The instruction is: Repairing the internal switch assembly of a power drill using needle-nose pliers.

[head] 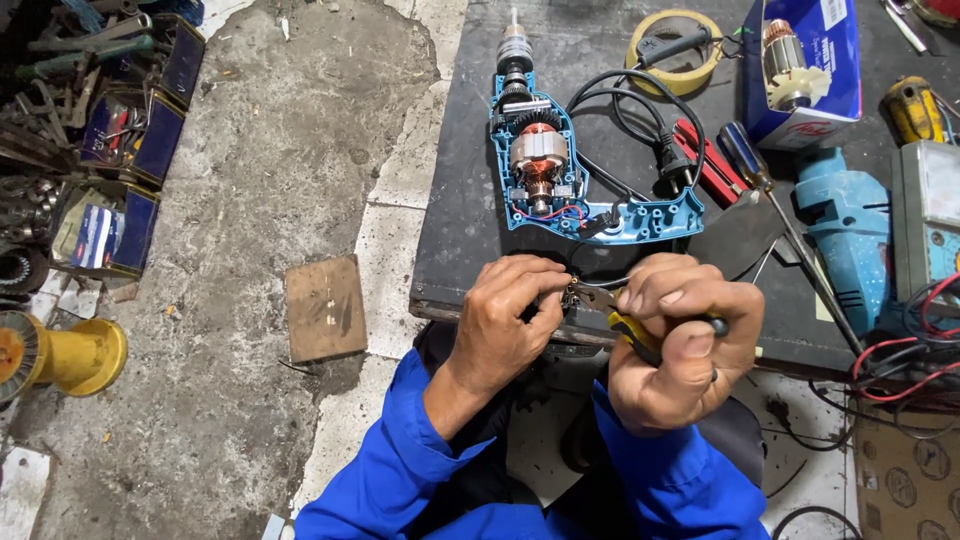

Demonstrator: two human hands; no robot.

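While my left hand [510,320] pinches a small metal part [572,292] at the bench [470,210] edge to steady it, my right hand [680,335] squeezes yellow-handled pliers [625,318] onto it, near the opened blue drill [555,175].

bare bench strip left of opened drill [545,170], right side blocked by screwdriver [770,195], cord [640,110], tape roll [678,48]
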